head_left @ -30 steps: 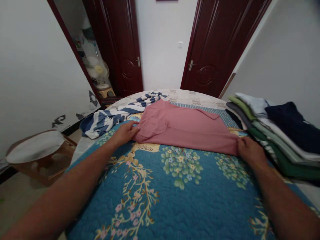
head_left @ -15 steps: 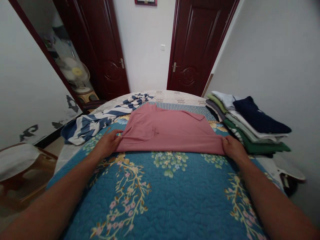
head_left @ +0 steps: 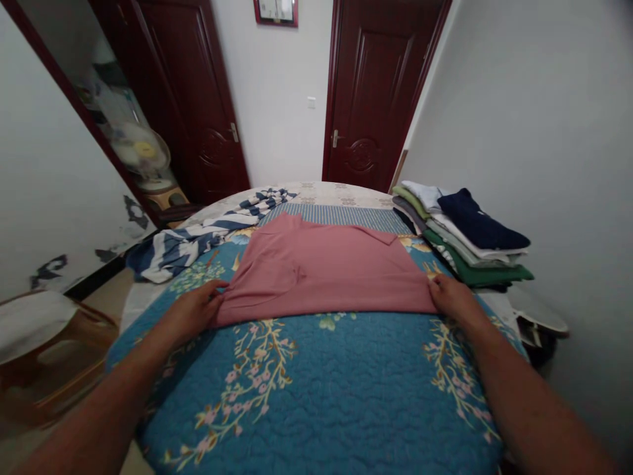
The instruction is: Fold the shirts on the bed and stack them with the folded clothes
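A pink shirt point(head_left: 341, 264) lies spread sideways on the blue floral quilted cover point(head_left: 346, 389), its near edge running straight between my hands. At its near left corner, my left hand point(head_left: 198, 307) pinches the fabric between thumb and fingers. My right hand point(head_left: 452, 297) grips the near right corner in the same way. Small creases gather on the shirt's left part, and a folded sleeve edge shows at its far right.
To the right stands a stack of folded clothes point(head_left: 475, 247), topped by a navy shirt point(head_left: 482, 221). A crumpled blue-and-white striped cloth point(head_left: 198, 234) lies at the left. Stools point(head_left: 44, 323) flank the table, and a fan point(head_left: 143, 148) stands behind on the left.
Both hands have drawn the shirt's near edge toward me, the left corner a little more. The shirt now lies flatter and reaches further across the cover. The camera view has shifted slightly.
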{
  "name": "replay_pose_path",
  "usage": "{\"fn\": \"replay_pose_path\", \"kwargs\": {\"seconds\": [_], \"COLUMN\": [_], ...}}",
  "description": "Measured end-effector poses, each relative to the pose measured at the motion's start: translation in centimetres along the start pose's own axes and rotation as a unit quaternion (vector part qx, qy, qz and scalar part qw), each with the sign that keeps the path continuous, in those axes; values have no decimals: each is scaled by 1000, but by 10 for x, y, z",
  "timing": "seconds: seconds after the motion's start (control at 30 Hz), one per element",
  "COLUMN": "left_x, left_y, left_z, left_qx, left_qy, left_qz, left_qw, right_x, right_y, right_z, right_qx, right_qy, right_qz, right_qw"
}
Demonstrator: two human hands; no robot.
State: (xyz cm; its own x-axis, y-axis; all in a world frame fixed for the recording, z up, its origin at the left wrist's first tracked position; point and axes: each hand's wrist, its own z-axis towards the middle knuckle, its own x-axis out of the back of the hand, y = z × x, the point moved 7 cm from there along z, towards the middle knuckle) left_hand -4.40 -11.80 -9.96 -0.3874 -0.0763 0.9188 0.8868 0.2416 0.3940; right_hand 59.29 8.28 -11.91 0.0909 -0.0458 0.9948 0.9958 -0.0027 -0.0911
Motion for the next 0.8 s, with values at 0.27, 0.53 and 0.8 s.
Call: {"fn": "replay_pose_path", "kwargs": {"seconds": [0.27, 0.53, 0.8], "left_x": [30, -10, -1], "left_y": [42, 76, 64], "left_z": [39, 106, 115], "left_qx": [10, 2, -43], "left_qy": [-57, -17, 98], "left_qz": [155, 131, 38], "left_qw": [986, 991, 994], "right_x": [19, -2, 0], "right_y": [-20, -69, -53], "right_z": [26, 35, 31], "right_qx": [14, 154, 166], "right_qy": [-14, 44, 64], "right_qz": [-46, -21, -18], "right_qw": [999, 987, 984]}}
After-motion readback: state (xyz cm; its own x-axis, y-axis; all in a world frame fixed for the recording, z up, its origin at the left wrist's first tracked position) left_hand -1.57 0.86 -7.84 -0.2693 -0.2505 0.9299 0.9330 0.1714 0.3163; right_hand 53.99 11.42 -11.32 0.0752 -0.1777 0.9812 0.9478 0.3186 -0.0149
